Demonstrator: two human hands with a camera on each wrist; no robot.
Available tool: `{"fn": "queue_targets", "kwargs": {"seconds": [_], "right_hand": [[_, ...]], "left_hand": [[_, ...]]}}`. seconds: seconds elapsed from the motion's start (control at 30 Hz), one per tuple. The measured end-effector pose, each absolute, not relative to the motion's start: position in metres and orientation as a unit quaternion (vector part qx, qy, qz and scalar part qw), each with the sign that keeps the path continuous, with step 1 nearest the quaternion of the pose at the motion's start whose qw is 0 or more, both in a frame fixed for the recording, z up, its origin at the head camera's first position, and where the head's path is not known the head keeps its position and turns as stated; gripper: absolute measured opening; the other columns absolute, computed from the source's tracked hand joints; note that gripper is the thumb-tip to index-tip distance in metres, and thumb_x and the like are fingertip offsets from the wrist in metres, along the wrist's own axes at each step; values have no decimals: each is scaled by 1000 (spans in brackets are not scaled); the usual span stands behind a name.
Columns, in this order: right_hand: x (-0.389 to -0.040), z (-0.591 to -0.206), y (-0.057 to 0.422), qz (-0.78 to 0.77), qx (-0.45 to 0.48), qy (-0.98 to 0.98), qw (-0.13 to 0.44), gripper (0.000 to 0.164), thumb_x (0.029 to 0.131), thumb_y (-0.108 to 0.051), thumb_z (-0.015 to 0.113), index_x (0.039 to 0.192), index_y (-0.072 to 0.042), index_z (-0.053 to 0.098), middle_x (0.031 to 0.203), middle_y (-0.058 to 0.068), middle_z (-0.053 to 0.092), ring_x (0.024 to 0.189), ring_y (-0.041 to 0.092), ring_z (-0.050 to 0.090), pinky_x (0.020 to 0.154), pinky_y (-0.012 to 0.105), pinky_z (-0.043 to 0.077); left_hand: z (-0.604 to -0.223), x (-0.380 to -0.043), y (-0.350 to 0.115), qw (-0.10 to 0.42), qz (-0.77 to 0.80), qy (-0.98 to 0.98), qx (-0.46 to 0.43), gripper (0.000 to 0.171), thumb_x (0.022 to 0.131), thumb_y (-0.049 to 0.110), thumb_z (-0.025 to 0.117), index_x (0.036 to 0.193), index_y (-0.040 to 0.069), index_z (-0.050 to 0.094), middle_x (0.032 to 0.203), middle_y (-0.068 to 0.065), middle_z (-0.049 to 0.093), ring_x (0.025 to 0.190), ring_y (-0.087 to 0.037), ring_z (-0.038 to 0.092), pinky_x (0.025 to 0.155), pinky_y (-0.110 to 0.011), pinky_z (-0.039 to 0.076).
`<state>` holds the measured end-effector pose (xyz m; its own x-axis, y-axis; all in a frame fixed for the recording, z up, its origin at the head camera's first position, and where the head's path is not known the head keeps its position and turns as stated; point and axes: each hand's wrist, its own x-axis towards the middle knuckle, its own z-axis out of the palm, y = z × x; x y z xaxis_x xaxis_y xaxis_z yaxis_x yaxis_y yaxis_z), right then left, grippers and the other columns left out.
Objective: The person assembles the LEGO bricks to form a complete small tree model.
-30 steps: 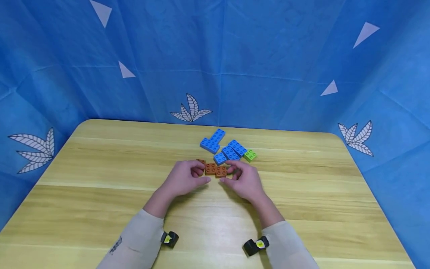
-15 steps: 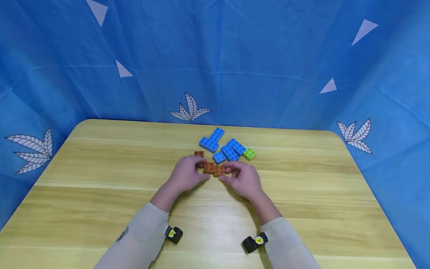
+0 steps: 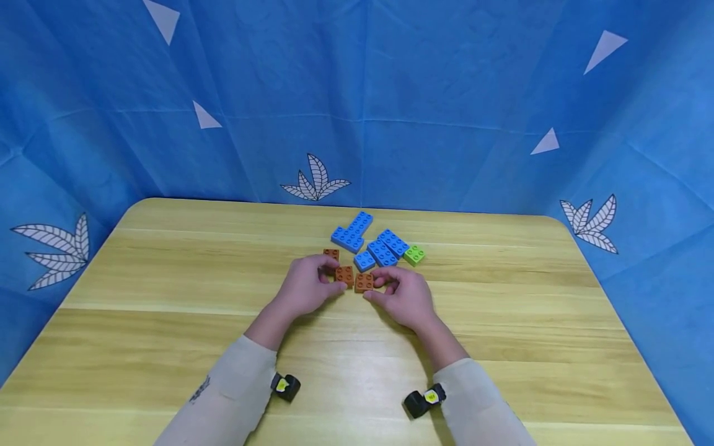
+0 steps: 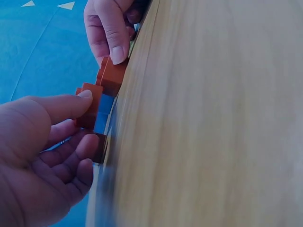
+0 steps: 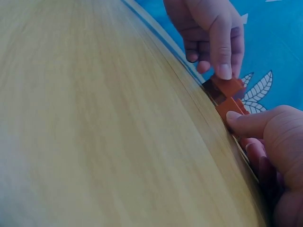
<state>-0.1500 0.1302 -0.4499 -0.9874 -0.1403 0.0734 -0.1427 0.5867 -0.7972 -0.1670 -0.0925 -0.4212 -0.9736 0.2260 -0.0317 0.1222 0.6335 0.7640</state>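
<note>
My left hand (image 3: 305, 286) pinches a brown toy building brick (image 3: 344, 276) between thumb and fingers. In the left wrist view this brown brick (image 4: 91, 106) is raised off the table. Close to its right, a second brown brick (image 3: 364, 283) is pinched by my right hand (image 3: 406, 297). The right wrist view has that brick (image 5: 229, 109) low at the table surface, under my thumb. A small gap parts the two bricks in the head view. Just beyond my left fingers lies a third brown brick (image 3: 331, 254), partly covered by them.
Behind the hands lie blue bricks: an L-shaped pair (image 3: 351, 232), a small square one (image 3: 364, 261) and two longer ones (image 3: 382, 252) side by side. A lime green brick (image 3: 414, 255) touches their right end. Blue cloth (image 3: 357, 93) hangs behind the wooden table (image 3: 530, 322).
My left hand has closed on the left brown brick, lifted it and drawn it slightly leftward, apart from the right one. The right hand has stayed nearly still.
</note>
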Motion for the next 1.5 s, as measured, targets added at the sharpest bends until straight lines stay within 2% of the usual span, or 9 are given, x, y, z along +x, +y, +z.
{"fn": "queue_targets", "kwargs": {"seconds": [0.27,0.53,0.7,0.97,1.27,1.5], "right_hand": [[-150,-452,130,442,79,-893,7,29,81,-26,86,105,-16,74,86,-10,67,66,15,57,60,34,47],[-150,-449,130,444,80,-892,4,30,81,-25,86,106,-15,75,87,-9,67,67,15,57,60,34,47],[-150,-448,129,446,82,-891,-1,31,81,-24,87,107,-13,74,88,-8,67,67,16,57,60,34,48],[-151,-448,130,445,83,-892,-3,31,81,-23,86,107,-12,75,88,-8,67,67,16,56,62,34,48],[-152,-447,130,441,83,-894,-17,32,81,-24,86,108,-10,74,88,-7,67,68,16,56,62,34,47],[-154,-448,132,435,79,-897,-18,31,82,-23,85,107,-8,74,86,-5,65,67,17,55,61,33,46]], "left_hand": [[-420,-171,-91,41,458,878,131,36,82,18,85,114,8,71,89,-5,63,75,-21,54,63,-34,48],[-421,-174,-83,44,442,877,185,35,83,16,84,115,7,73,90,-3,63,72,-19,54,62,-33,48],[-421,-175,-80,55,440,877,187,35,83,17,84,115,10,73,92,-1,63,71,-18,54,62,-33,47],[-421,-175,-74,62,427,882,190,31,82,20,85,110,12,75,95,4,64,72,-18,56,64,-33,49],[-420,-179,-70,41,363,901,236,25,84,24,84,105,13,76,93,7,63,72,-14,55,67,-31,47],[-416,-182,-66,39,347,901,257,22,83,23,84,100,13,75,92,5,63,73,-13,55,68,-30,48]]}}
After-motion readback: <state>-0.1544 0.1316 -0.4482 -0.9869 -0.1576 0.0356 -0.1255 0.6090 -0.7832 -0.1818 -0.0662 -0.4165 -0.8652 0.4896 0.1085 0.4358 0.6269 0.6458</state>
